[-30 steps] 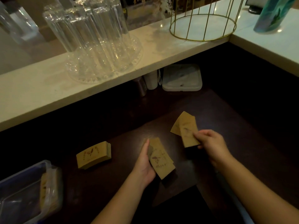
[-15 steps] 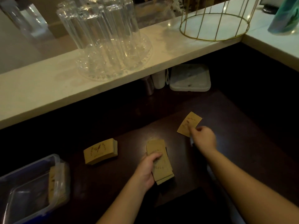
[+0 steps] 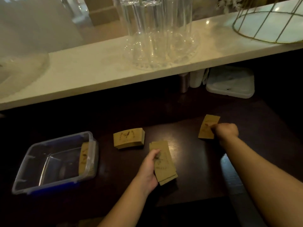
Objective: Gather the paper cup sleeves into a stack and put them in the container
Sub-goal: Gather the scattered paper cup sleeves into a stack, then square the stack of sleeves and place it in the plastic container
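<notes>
bench: dark glossy bench under dim light, with a pale shelf running above it
left hand: left hand wraps a small stack of sleeves, fingers clamped round its left edge, stack lying lengthwise just over the bench
right hand: right hand is closed into a fist on a loose sleeve, pinching its right edge
sleeves: flat brown kraft, tapered, with a dark printed bird-and-text mark
resting stack: resting stack sits neat on the bench, between the container and the left hand, apart from both
container: clear plastic container at far left, a few sleeves standing against its right wall
shelf: clear glasses on a tray; gold wire basket at right
</notes>
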The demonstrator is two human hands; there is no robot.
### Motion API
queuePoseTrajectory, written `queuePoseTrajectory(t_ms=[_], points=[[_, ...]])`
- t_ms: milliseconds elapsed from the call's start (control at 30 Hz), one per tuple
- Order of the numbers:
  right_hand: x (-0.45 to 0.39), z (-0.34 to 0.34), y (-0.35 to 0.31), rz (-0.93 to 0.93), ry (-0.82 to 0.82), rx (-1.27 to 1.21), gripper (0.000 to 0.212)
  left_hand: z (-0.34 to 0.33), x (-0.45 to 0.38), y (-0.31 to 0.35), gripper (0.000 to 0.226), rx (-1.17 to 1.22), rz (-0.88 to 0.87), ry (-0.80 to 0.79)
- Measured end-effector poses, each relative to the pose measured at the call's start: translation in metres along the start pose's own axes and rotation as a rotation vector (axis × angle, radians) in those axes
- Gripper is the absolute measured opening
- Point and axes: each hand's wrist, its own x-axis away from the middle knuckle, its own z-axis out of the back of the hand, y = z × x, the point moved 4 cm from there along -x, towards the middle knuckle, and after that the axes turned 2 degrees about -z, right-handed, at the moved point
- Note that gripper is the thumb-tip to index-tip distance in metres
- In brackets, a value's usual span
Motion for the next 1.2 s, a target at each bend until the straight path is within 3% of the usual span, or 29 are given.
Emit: queuePoseTrajectory(t_ms=[100, 167, 233, 300, 433, 533, 733, 833, 933, 1033, 1133, 1200], points=[[0.029, -0.002, 0.004, 0.027, -0.198, -0.356, 0.018, 0.005, -0.003, 0.001, 0.046, 0.000, -0.009, -0.013], [0.057, -0.010, 0.011, -0.032, -0.415, -0.466, 0.011, 0.006, -0.006, 0.001, 0.056, -0.005, -0.015, -0.005], [0.087, -0.022, 0.026, -0.098, -0.609, -0.409, 0.017, 0.005, -0.010, -0.001, 0.065, 0.002, 0.003, -0.033], [0.116, -0.036, 0.040, -0.037, -0.695, -0.252, 0.018, 0.000, -0.009, -0.001, 0.066, -0.011, 0.042, -0.094], [0.149, -0.060, 0.051, 0.145, -0.577, 0.001, 0.015, -0.004, -0.002, -0.002, 0.038, -0.136, 0.025, -0.209], [0.159, -0.072, 0.049, 0.279, -0.459, 0.193, 0.016, 0.006, 0.005, 0.004, 0.039, -0.295, -0.091, -0.155], [0.176, -0.092, 0.037, 0.134, -0.712, 0.044, 0.056, 0.038, 0.025, 0.029, 0.047, -0.488, 0.022, -0.332], [0.187, -0.104, 0.025, 0.156, -0.767, 0.137, 0.044, 0.052, 0.031, 0.043, 0.046, -0.553, 0.022, -0.373], [0.197, -0.114, 0.016, 0.102, -0.767, 0.045, 0.029, 0.072, 0.030, 0.062, 0.046, -0.597, -0.037, -0.315], [0.202, -0.122, 0.002, 0.020, -0.729, -0.161, 0.023, 0.091, 0.028, 0.082, 0.051, -0.495, -0.127, -0.218], [0.205, -0.137, -0.012, 0.027, -0.653, -0.235, 0.025, 0.105, 0.025, 0.102, 0.049, -0.363, -0.304, 0.008], [0.203, -0.153, -0.023, 0.106, -0.576, -0.154, 0.024, 0.105, 0.022, 0.115, 0.050, -0.273, -0.412, 0.129]])
